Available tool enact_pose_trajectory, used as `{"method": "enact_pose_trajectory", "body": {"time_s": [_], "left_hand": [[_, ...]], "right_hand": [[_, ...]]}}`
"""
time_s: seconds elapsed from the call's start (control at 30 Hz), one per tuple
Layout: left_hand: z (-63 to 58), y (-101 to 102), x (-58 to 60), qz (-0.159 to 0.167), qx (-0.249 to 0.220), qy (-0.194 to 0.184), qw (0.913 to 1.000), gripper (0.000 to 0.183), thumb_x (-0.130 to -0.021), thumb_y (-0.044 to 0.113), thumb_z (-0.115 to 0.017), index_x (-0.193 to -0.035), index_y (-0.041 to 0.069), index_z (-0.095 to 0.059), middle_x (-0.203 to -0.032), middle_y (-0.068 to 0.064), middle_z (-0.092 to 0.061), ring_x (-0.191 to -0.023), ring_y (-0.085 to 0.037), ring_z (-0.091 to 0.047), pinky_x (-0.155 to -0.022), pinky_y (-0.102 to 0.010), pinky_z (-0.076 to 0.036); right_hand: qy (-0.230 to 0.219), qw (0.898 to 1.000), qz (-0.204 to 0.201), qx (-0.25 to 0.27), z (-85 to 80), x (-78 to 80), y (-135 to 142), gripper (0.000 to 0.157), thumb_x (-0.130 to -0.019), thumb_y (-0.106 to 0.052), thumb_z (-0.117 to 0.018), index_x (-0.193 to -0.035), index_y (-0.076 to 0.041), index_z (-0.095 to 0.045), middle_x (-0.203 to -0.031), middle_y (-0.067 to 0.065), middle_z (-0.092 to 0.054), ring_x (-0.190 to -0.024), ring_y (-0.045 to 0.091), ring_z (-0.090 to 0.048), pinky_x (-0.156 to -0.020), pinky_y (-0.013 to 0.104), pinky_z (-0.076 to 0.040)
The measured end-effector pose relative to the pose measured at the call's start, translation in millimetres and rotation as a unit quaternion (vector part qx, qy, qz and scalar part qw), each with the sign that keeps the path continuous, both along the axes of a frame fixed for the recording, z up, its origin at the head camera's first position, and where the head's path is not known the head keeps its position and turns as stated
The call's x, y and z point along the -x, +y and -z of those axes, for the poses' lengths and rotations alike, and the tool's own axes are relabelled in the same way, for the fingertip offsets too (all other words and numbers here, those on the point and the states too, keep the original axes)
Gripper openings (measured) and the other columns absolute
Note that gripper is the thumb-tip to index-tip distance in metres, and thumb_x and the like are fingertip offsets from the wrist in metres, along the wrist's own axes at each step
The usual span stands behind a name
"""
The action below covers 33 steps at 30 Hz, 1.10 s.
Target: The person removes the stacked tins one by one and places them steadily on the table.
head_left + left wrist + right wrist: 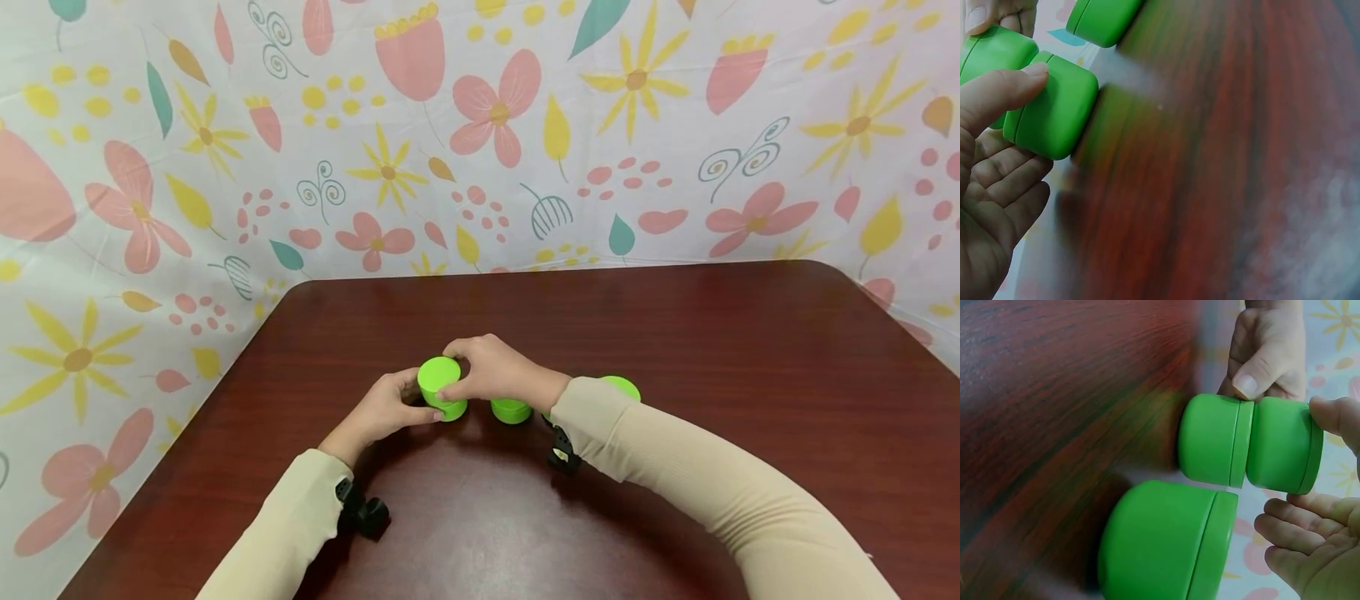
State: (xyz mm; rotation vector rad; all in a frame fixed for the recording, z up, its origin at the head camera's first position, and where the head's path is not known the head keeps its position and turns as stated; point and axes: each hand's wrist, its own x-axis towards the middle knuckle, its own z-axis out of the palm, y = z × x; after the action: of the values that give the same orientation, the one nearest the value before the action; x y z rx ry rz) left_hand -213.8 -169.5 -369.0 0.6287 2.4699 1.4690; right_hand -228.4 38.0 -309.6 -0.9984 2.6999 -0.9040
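Two small green lidded jars stand one on top of the other on the table. My left hand (381, 408) holds the lower jar (1057, 109), thumb on its near side and fingers behind. With thumb and fingers, my right hand (497, 368) grips the upper jar (1282, 444) near its lid. In the right wrist view the upper jar's base meets the lower jar's lid, slightly offset to one side. Just right of the stack is another green jar (512, 411), partly covered by the right hand in the head view.
Farther right, a green lid (621, 387) shows behind the right sleeve, which hides what is under it. Black wrist cameras (363, 512) hang from both cuffs close to the dark wooden table (480, 517). A flower-printed cloth (495, 167) rises behind the table.
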Motion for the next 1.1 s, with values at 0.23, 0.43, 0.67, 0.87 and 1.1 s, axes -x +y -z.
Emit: {"method": "enact_pose_trajectory", "body": {"time_s": [0.23,0.43,0.67,0.87,1.1], "left_hand": [[-0.5,1.2,-0.3,-0.005,0.0,-0.002,1.0,0.053,-0.076,0.012,-0.076,-0.124,0.004,-0.056,-0.114,-0.012,-0.065,-0.11,-0.024,-0.059,-0.091,-0.037,-0.048],[-0.1,1.1,-0.4,-0.012,0.004,-0.007,0.9999,0.052,-0.074,0.013,-0.078,-0.122,0.005,-0.058,-0.111,-0.01,-0.066,-0.107,-0.022,-0.061,-0.09,-0.035,-0.048],[1.7,-1.2,2.6,-0.008,0.004,-0.008,0.9999,0.051,-0.075,0.013,-0.077,-0.121,0.005,-0.058,-0.11,-0.01,-0.067,-0.106,-0.022,-0.061,-0.089,-0.036,-0.049],[0.5,-0.8,2.6,-0.008,0.005,-0.011,0.9999,0.05,-0.075,0.012,-0.077,-0.121,0.005,-0.059,-0.11,-0.01,-0.067,-0.106,-0.022,-0.061,-0.089,-0.036,-0.049],[-0.9,-0.6,1.0,-0.01,0.007,-0.012,0.9999,0.05,-0.076,0.012,-0.076,-0.122,0.004,-0.058,-0.11,-0.011,-0.067,-0.106,-0.023,-0.061,-0.088,-0.036,-0.049]], "right_hand": [[0.006,1.0,0.008,0.012,3.0,-1.3,-0.2,0.042,-0.075,-0.033,-0.076,-0.107,-0.009,-0.064,-0.095,-0.002,-0.066,-0.083,0.014,-0.058,-0.07,0.023,-0.046],[0.002,1.0,0.013,0.017,4.6,-1.9,0.0,0.039,-0.075,-0.033,-0.076,-0.104,-0.011,-0.065,-0.092,-0.003,-0.065,-0.077,0.011,-0.055,-0.067,0.022,-0.045],[0.002,0.999,0.014,0.029,5.7,-1.9,-0.4,0.036,-0.074,-0.032,-0.076,-0.102,-0.012,-0.066,-0.088,-0.004,-0.065,-0.074,0.01,-0.054,-0.064,0.022,-0.045],[0.01,0.999,0.019,0.03,5.9,-2.6,0.0,0.039,-0.074,-0.033,-0.076,-0.104,-0.011,-0.066,-0.09,-0.004,-0.065,-0.076,0.01,-0.055,-0.064,0.022,-0.045],[0.023,0.999,0.021,0.033,5.8,-4.3,0.1,0.04,-0.074,-0.034,-0.076,-0.104,-0.011,-0.066,-0.091,-0.003,-0.066,-0.076,0.009,-0.055,-0.064,0.021,-0.045]]}}
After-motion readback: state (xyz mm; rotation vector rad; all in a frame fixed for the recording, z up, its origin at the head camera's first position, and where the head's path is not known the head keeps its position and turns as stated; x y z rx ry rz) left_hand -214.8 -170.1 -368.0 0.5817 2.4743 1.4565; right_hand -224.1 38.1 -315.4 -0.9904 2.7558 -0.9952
